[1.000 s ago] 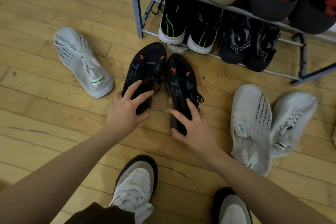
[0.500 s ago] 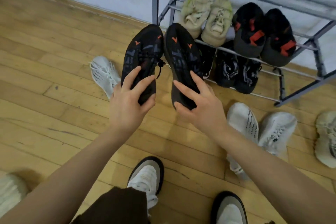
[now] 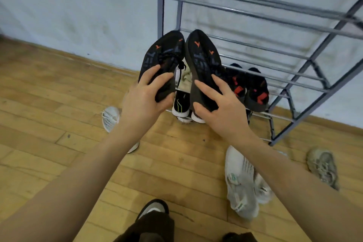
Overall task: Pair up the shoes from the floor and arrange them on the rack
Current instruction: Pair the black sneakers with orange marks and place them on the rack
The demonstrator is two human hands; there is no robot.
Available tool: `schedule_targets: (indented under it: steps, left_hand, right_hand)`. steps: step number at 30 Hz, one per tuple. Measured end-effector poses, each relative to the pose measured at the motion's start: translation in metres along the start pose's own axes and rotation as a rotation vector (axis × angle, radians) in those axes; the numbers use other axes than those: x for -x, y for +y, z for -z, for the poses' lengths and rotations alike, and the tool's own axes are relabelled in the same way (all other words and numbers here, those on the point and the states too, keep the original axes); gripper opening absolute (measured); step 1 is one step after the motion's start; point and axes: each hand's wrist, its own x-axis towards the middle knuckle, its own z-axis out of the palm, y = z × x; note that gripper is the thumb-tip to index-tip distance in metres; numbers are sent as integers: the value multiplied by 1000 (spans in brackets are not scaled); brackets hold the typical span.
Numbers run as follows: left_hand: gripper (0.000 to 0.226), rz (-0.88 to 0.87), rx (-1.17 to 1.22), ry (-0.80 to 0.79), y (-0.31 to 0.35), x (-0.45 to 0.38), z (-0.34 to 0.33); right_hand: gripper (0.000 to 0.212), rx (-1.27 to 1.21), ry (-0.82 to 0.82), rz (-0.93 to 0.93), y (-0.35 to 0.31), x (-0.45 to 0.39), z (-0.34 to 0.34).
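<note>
I hold a pair of black shoes with orange marks up in the air, toes pointing away, in front of the grey metal rack. My left hand grips the heel of the left black shoe. My right hand grips the heel of the right black shoe. The two shoes are side by side, toes nearly touching. The rack's upper shelves are bare bars. Behind the held pair, a black pair with red patches sits on a lower shelf, and black shoes with white soles stand on the bottom shelf.
On the wooden floor lie a white shoe to the left, two white shoes under my right forearm, and a grey-beige shoe at the right. My own shoe shows at the bottom. A pale wall backs the rack.
Both hands took hold of the black shoes on the floor and lifted them up and forward toward the rack. The view tilted upward, showing the rack's upper shelves.
</note>
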Motion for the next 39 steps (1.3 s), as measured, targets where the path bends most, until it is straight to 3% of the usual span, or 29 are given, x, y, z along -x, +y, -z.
schedule_targets:
  steps: [7,22,30,33,36,39]
  left_hand:
    - [46,-103,-60,-47,25,-54,-15]
    - [41,-205,-117,-163,5,-180,-101]
    - [46,-160,-134,-281,-21,-207,-139]
    - [57,-121,-92,-313,-23,-203,-139]
    - [67,-33,-94,-320,-18,-199,-133]
    - [61,-29,-13,-333,-16,-194,-132]
  right_hand:
    - [49,100,-2,-90,17,-33,34]
    - [52,146,-1,-241,99,-146,8]
    - [52,107,27,-297,115,-184,-30]
    - [56,96,20,-287,115,-181,-30]
    - [65,214,-18,-298,112,-175,-25]
    - [62,266,-49,-320,107,-168,-23]
